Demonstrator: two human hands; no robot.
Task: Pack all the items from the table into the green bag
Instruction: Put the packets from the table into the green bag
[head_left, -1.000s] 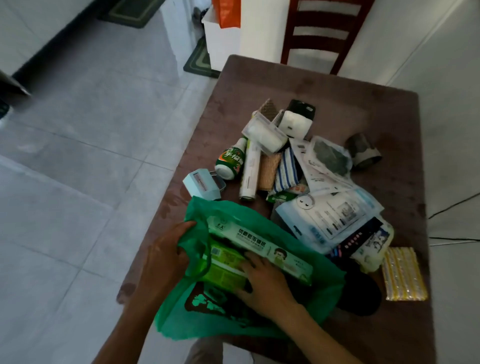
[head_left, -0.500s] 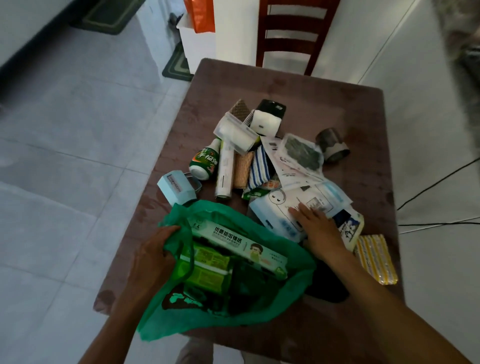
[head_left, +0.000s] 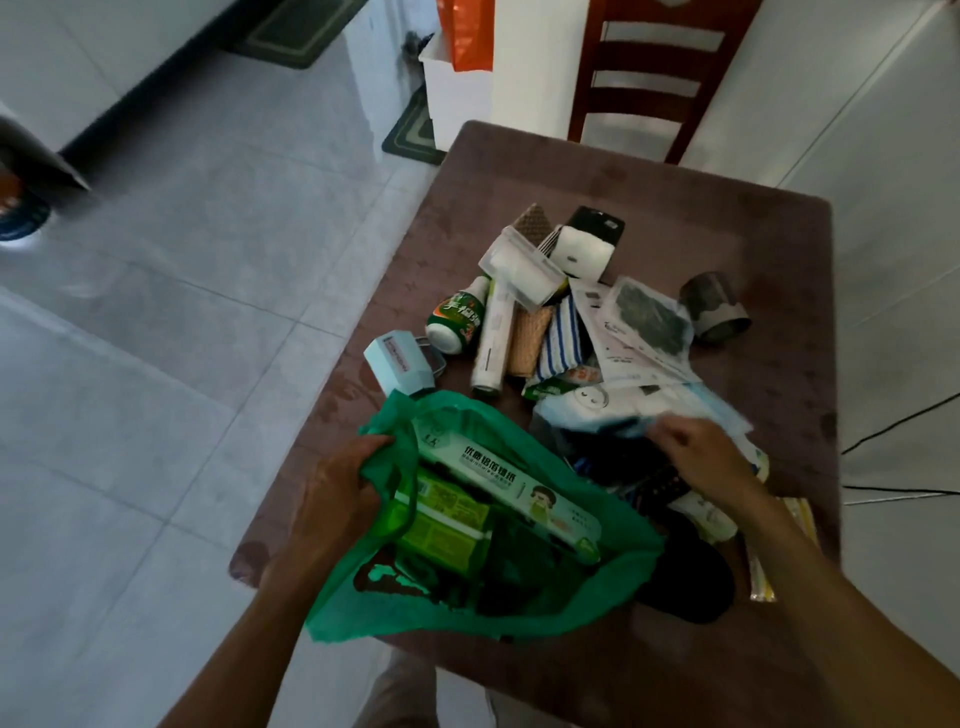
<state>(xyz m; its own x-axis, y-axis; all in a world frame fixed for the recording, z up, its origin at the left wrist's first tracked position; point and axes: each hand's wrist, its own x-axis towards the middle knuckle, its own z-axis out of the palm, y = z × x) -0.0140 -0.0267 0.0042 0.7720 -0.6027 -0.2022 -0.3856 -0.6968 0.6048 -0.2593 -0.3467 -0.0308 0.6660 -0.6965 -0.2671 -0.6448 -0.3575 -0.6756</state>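
Head view. Left hand (head_left: 337, 493) curled round the near-left rim of the green bag (head_left: 597, 603), holding the mouth open at the near edge of the bench (head_left: 753, 234). Right hand (head_left: 701, 457) pinching the edge of a white and blue flat packet (head_left: 587, 410) on top of the pile just beyond the bag; blurred, so grip depth hard to judge.

Already in the bag: a long white and green box (head_left: 509, 478) lying slantwise across the mouth, a green pack (head_left: 447, 514) under it.

Likely trouble: long box blocking much of the opening, so the wide packet could catch on it or on the rim and slide back out. Packet limp and overlapping other flat sachets (head_left: 639, 332); lifting by one edge could drag neighbours along or spill them toward the right side. Bag partly overhanging the near bench edge, held at one side only; added weight could tip it floorward.

Still on the bench: pale blue box (head_left: 397, 364) just beside the bag's far rim, green bottle (head_left: 457, 317), white tube (head_left: 493, 338), striped cloth (head_left: 558, 338), clear case (head_left: 524, 270), white roll (head_left: 582, 252), tape roll (head_left: 714, 306) apart at the right, yellow pack (head_left: 761, 577) mostly hidden by the right forearm, a dark round thing (head_left: 691, 577) under the bag's right side.

Beyond: wooden chair (head_left: 649, 78), tiled floor (head_left: 182, 338).
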